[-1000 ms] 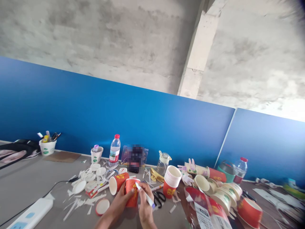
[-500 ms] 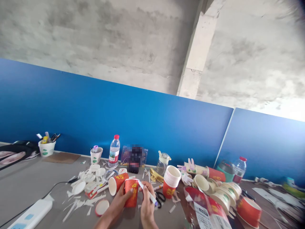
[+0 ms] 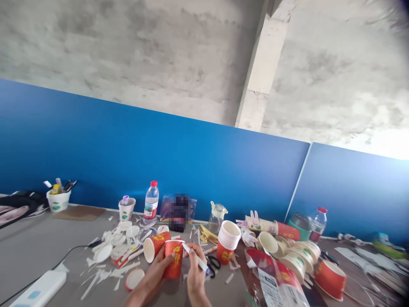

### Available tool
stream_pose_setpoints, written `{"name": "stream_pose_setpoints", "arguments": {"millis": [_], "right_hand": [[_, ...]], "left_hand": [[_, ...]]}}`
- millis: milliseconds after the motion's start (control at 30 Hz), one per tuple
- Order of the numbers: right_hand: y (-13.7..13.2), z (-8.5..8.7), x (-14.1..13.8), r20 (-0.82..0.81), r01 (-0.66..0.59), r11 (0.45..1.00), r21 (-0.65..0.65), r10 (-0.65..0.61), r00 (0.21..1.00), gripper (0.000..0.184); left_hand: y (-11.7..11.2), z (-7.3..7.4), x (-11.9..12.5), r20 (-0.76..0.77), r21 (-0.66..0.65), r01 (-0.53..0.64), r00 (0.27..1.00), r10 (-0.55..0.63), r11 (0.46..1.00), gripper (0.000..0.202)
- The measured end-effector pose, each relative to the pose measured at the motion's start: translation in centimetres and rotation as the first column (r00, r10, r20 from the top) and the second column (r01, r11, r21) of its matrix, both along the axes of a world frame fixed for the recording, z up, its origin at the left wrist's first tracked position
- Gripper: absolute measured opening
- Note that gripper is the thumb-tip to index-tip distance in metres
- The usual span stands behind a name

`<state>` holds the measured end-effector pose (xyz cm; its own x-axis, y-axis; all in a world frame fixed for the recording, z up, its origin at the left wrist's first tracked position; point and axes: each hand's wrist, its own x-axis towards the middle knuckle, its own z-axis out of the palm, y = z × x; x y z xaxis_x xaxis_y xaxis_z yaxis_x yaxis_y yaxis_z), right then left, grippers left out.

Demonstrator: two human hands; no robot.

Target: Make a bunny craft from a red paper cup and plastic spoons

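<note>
My left hand (image 3: 157, 273) is wrapped round a red paper cup (image 3: 174, 261) with yellow print, held upright. In my right hand (image 3: 196, 273) is a white marker pen (image 3: 200, 262) with a purple end. Its upper tip meets or nearly meets the cup's rim; I cannot tell if they touch. Behind my left hand another red paper cup (image 3: 156, 246) lies on its side. Right of my right hand are black-handled scissors (image 3: 213, 266) and a stack of red paper cups (image 3: 227, 243).
White paper scraps (image 3: 100, 273) and discs litter the grey table on the left. Behind stand a water bottle (image 3: 151, 204) and a glass jug (image 3: 216, 217). A red plastic bag (image 3: 271, 273) and several tipped cups (image 3: 294, 265) lie right. A power strip (image 3: 44, 290) is front left.
The view has shifted slightly, so most things sit a little further left. Both hands keep their grips, and the marker stays by the cup's rim.
</note>
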<state>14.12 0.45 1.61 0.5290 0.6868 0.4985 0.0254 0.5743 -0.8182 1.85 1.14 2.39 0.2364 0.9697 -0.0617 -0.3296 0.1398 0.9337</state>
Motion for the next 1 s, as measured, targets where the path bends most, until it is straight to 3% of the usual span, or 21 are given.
{"name": "stream_pose_setpoints", "arguments": {"millis": [400,600,733,867,1000], "right_hand": [[0.2,-0.6,0.4,0.003,-0.019,0.999,-0.031,0.02,1.0,0.029],[0.4,-0.8,0.3,-0.035,-0.048,0.998,-0.031,0.046,0.998,0.026],[0.6,-1.0,0.3,-0.058,-0.042,0.997,-0.06,0.039,0.998,0.028],[0.9,-1.2,0.2,-0.189,-0.071,0.992,-0.103,0.051,0.981,0.035],[1.1,-1.4,0.1,-0.271,-0.111,0.988,-0.106,0.079,0.959,0.041]], "left_hand": [[0.2,-0.4,0.0,0.032,-0.004,-0.011,0.999,0.011,1.0,0.073],[0.5,-1.0,0.0,0.069,-0.027,-0.021,0.997,0.023,0.999,0.076],[0.2,-0.6,-0.2,0.061,-0.018,-0.013,0.998,0.014,1.0,0.075],[0.0,-0.3,-0.4,0.069,-0.008,0.008,0.998,-0.007,1.0,0.073],[0.7,-1.2,-0.4,0.062,0.011,0.004,0.998,-0.004,1.0,0.072]]}}
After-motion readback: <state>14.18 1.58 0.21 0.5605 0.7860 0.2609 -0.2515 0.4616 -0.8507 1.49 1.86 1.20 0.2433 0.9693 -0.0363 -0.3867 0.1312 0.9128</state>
